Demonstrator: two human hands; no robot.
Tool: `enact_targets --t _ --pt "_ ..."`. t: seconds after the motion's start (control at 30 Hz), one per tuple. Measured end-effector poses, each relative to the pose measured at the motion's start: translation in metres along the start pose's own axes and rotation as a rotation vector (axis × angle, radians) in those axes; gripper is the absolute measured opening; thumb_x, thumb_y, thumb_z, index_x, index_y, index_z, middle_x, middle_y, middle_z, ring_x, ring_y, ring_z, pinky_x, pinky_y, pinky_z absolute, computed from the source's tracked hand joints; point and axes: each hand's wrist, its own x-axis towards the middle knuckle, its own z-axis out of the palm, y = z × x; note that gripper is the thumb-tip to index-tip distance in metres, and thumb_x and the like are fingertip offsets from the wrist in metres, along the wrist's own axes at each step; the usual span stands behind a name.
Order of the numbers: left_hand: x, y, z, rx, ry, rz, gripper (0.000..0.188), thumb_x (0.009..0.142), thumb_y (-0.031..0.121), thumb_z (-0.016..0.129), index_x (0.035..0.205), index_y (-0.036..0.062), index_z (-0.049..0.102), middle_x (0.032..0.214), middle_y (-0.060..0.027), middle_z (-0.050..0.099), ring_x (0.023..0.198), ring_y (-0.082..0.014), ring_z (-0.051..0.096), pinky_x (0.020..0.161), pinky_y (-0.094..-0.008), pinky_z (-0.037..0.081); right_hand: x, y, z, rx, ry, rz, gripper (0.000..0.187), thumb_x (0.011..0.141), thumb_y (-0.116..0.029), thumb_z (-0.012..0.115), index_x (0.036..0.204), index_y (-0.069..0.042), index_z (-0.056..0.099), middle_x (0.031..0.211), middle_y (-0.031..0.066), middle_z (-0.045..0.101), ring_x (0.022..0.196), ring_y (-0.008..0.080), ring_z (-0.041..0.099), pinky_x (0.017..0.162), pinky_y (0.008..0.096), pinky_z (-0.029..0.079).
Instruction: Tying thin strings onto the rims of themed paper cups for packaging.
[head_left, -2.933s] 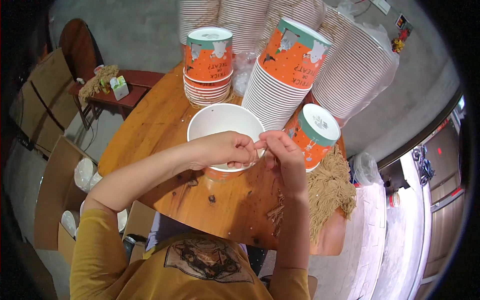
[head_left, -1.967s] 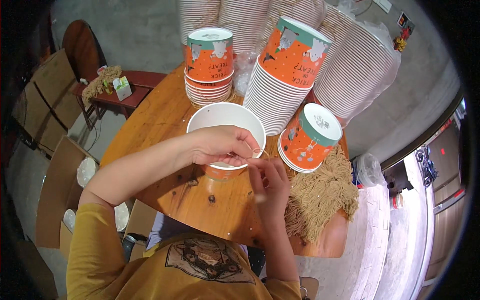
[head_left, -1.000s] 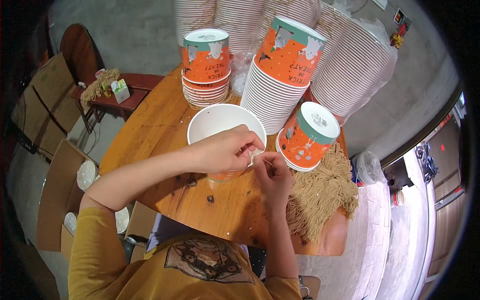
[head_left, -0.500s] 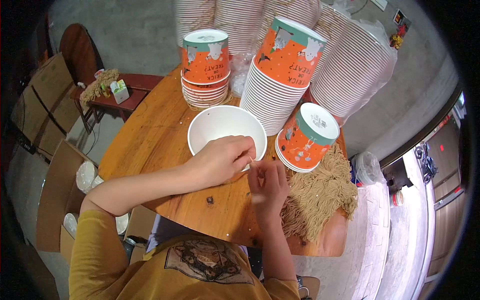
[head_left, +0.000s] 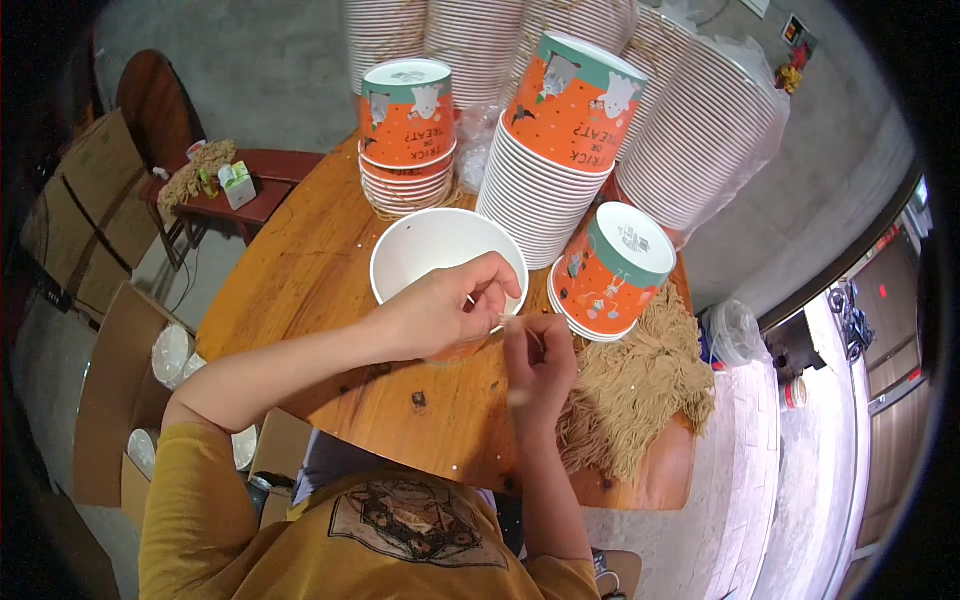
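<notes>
A white-lined paper bucket (head_left: 412,245) stands mouth up on the wooden table, a small hole near its far rim. My left hand (head_left: 455,305) reaches across its near rim, fingers curled in a pinch on a thin pale cord (head_left: 508,317). Just right of the rim, my right hand (head_left: 540,355) pinches the same cord, the fingertips of both hands close together. Most of the cord is hidden by the fingers. A heap of tan cords (head_left: 630,395) lies to the right of my right hand.
Upturned orange buckets stand behind: a short stack (head_left: 408,125), a tall stack (head_left: 548,190) and a low one (head_left: 605,280). Bagged white bucket stacks (head_left: 700,130) rise along the table's far side. Left are a red bench (head_left: 270,165) and a cardboard box (head_left: 120,390) holding buckets.
My left fingers have lifted and spread slightly, showing more of the cord. The right hand stays near the rim, its fingers a little more curled. The view has shifted slightly.
</notes>
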Motion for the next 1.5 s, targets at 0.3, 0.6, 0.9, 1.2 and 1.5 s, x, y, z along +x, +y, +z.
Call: enact_targets --t 0.3,0.6,0.9,1.2,1.5 --pt "0.007 -0.001 -0.006 0.019 -0.119 0.026 0.034 0.088 0.001 0.057 0.120 0.0064 0.044 0.083 0.0020 0.051 0.080 -0.0067 0.050 0.076 -0.0239 0.044 0.004 -0.002 -0.002 0.308 -0.060 0.220 0.012 0.088 -0.004 0.065 0.094 -0.005 0.056 0.082 0.0002 0.054 0.067 0.0053 0.048 0.060 0.0211 0.042" --pt "0.010 -0.008 -0.007 -0.086 -0.161 0.007 0.038 0.089 0.002 0.056 0.123 0.0051 0.040 0.086 0.0014 0.051 0.080 -0.0062 0.049 0.076 -0.0233 0.042 0.004 -0.008 -0.011 -0.274 -0.029 -0.320 0.025 0.077 0.001 0.071 0.097 -0.007 0.058 0.088 0.0046 0.053 0.073 0.0181 0.055 0.061 0.0283 0.048" --pt "0.007 -0.005 -0.005 -0.047 -0.133 -0.005 0.036 0.090 0.002 0.056 0.122 0.0046 0.039 0.083 0.0028 0.049 0.077 -0.0057 0.047 0.073 -0.0235 0.040 0.013 -0.021 -0.014 0.417 -0.213 0.444 0.004 0.090 -0.011 0.061 0.088 -0.007 0.062 0.067 -0.0076 0.043 0.055 0.0014 0.037 0.049 0.0195 0.028" --pt "0.009 -0.005 -0.006 -0.060 -0.133 0.017 0.037 0.087 0.001 0.055 0.120 0.0047 0.039 0.083 0.0027 0.049 0.077 -0.0058 0.047 0.073 -0.0234 0.040 0.005 -0.004 -0.012 0.141 -0.157 0.039 0.005 0.090 -0.002 0.060 0.094 -0.003 0.059 0.081 -0.0019 0.050 0.069 0.0050 0.048 0.058 0.0206 0.039" --pt "0.006 0.001 -0.005 0.028 -0.134 0.006 0.035 0.089 0.004 0.056 0.121 0.0044 0.042 0.087 0.0016 0.049 0.079 -0.0068 0.047 0.071 -0.0236 0.041 0.008 -0.009 -0.007 0.283 -0.154 0.291 0.007 0.090 -0.005 0.063 0.090 -0.002 0.057 0.082 -0.0018 0.052 0.071 0.0050 0.049 0.065 0.0195 0.042"
